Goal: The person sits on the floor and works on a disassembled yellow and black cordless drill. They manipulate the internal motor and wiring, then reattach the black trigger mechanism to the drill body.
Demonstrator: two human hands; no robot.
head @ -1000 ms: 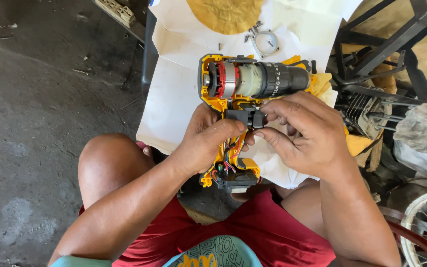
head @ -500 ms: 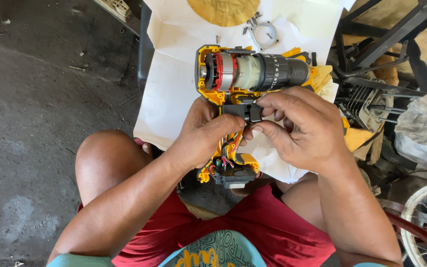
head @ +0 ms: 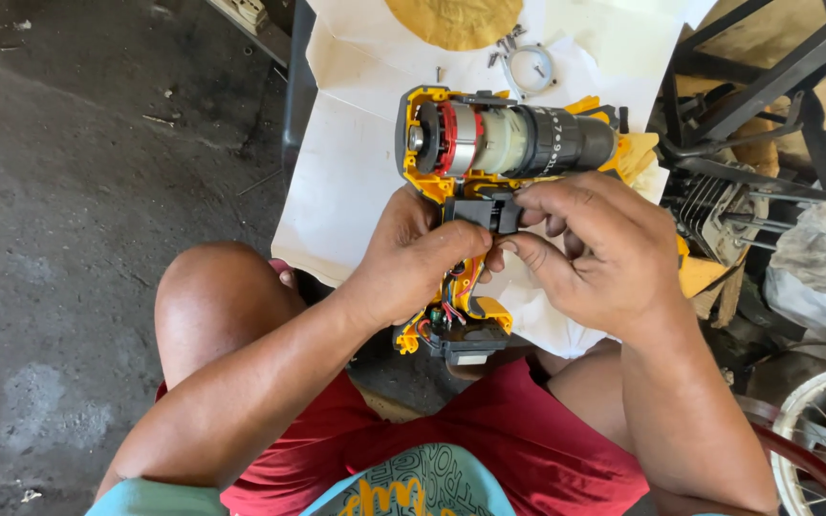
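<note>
The opened cordless drill (head: pixel 489 162) is lying a little nearer the camera than a second ago, its yellow half-shell resting on the white paper sheet (head: pixel 356 172) that covers the small tabletop, with the grey motor and black gearbox running across toward the right edge. Both hands are keeping to the same spot through the earlier views. The left hand (head: pixel 413 258) is wrapping the drill's handle, its grip clamped around the yellow shell just below the motor. The right hand (head: pixel 595 248) is pinching the black trigger switch block (head: pixel 480 210) between thumb and forefinger, grip closed on it, pressing it against the shell where handle meets body. The block is looking slightly more level with the housing than a second ago, so I judge the seating of the switch is progressing only by small adjustments. Red and black wires (head: pixel 451 306) are trailing down the handle to the battery terminal base (head: pixel 461 339) at the near edge. A metal ring (head: pixel 531 69) and loose screws (head: pixel 504 43) are lying at the far edge beside a round yellow pad (head: pixel 451 19).
</note>
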